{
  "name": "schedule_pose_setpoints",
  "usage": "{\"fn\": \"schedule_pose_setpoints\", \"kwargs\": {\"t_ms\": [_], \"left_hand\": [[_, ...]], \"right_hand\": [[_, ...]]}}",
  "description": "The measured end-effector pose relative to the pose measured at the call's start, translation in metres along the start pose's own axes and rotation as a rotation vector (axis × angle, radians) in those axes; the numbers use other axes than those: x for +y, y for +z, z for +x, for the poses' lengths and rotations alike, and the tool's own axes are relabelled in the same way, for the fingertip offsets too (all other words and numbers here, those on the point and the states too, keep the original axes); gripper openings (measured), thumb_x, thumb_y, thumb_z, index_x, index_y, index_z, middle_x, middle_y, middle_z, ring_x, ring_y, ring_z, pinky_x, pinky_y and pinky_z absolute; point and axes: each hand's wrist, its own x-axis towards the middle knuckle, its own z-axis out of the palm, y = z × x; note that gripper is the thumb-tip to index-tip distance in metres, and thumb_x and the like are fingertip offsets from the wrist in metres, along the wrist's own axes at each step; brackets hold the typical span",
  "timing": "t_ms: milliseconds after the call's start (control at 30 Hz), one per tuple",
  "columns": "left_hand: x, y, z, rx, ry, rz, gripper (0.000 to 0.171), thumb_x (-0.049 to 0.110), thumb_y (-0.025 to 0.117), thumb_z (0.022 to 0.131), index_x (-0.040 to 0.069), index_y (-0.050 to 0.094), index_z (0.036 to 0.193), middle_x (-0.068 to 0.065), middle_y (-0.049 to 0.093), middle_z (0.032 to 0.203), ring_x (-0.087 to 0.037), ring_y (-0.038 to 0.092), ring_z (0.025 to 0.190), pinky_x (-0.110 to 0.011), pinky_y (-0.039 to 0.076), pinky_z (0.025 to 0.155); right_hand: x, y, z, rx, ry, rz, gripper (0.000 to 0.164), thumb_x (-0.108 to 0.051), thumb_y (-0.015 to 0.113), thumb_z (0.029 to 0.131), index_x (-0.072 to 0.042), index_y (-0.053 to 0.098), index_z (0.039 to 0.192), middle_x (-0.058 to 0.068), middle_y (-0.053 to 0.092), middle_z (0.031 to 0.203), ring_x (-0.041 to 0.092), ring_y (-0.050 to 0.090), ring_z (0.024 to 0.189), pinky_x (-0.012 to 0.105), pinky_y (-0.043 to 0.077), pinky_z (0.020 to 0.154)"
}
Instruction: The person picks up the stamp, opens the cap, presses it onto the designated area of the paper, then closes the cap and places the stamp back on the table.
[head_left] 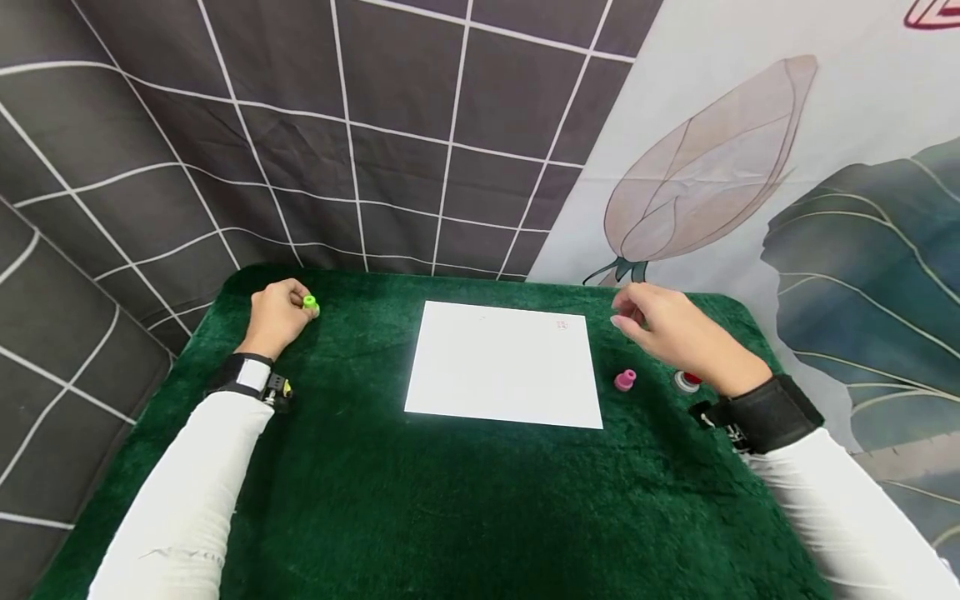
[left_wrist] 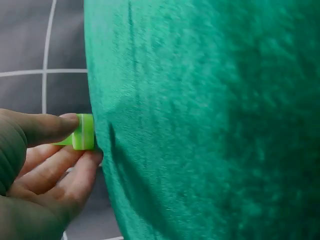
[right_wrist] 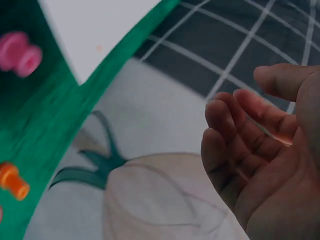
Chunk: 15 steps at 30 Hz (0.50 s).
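At the far left of the table, my left hand pinches a small bright-green stamp-like piece with a round base and a narrower handle. The left wrist view shows the green piece between thumb and fingertips, its base right at the green cloth. My right hand is raised over the right side, fingers loosely bent and palm empty. Below it lies a pink knobbed piece of similar shape. An orange piece shows in the right wrist view, hidden in the head view.
White paper with a small red print near its far right corner lies mid-table. A red and white round item sits partly behind the right wrist. Green velvety cloth covers the table, with curtain-like walls along its far edge.
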Motion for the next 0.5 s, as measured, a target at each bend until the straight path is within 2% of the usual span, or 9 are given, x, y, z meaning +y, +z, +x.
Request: {"fn": "schedule_pose_setpoints", "kwargs": {"t_ms": [167, 267, 367, 500], "left_hand": [[-0.007, 0.003, -0.003, -0.014, -0.001, 0.015, 0.015, 0.002, 0.074, 0.078, -0.005, 0.065, 0.088, -0.029, 0.071, 0.087, -0.046, 0.060, 0.087, -0.061, 0.048, 0.080], [-0.009, 0.005, -0.004, -0.018, -0.007, 0.027, 0.015, 0.001, 0.073, 0.079, -0.006, 0.065, 0.090, -0.029, 0.072, 0.088, -0.047, 0.059, 0.088, -0.061, 0.047, 0.080], [-0.009, 0.006, -0.004, -0.025, -0.022, 0.052, 0.021, 0.002, 0.071, 0.081, -0.007, 0.063, 0.099, -0.031, 0.071, 0.094, -0.048, 0.060, 0.092, -0.061, 0.048, 0.082], [-0.009, 0.007, -0.002, -0.061, -0.053, 0.071, 0.038, 0.003, 0.067, 0.084, -0.011, 0.055, 0.117, -0.036, 0.067, 0.107, -0.050, 0.059, 0.100, -0.062, 0.049, 0.086]], "right_hand": [[0.017, 0.009, -0.006, -0.092, 0.037, -0.023, 0.017, -0.012, 0.060, 0.095, 0.001, 0.060, 0.105, 0.012, 0.064, 0.089, 0.022, 0.061, 0.077, 0.043, 0.056, 0.065], [0.024, 0.012, -0.009, -0.120, 0.043, -0.036, 0.018, -0.012, 0.061, 0.095, 0.003, 0.061, 0.105, 0.012, 0.064, 0.088, 0.022, 0.060, 0.076, 0.043, 0.056, 0.065], [0.030, 0.012, -0.010, -0.122, 0.051, -0.043, 0.018, -0.011, 0.061, 0.094, 0.003, 0.061, 0.105, 0.013, 0.064, 0.089, 0.023, 0.061, 0.078, 0.044, 0.057, 0.067], [0.037, 0.007, -0.008, -0.130, 0.063, -0.055, 0.016, -0.011, 0.061, 0.094, 0.002, 0.061, 0.104, 0.014, 0.064, 0.090, 0.024, 0.062, 0.079, 0.046, 0.057, 0.068]]}}
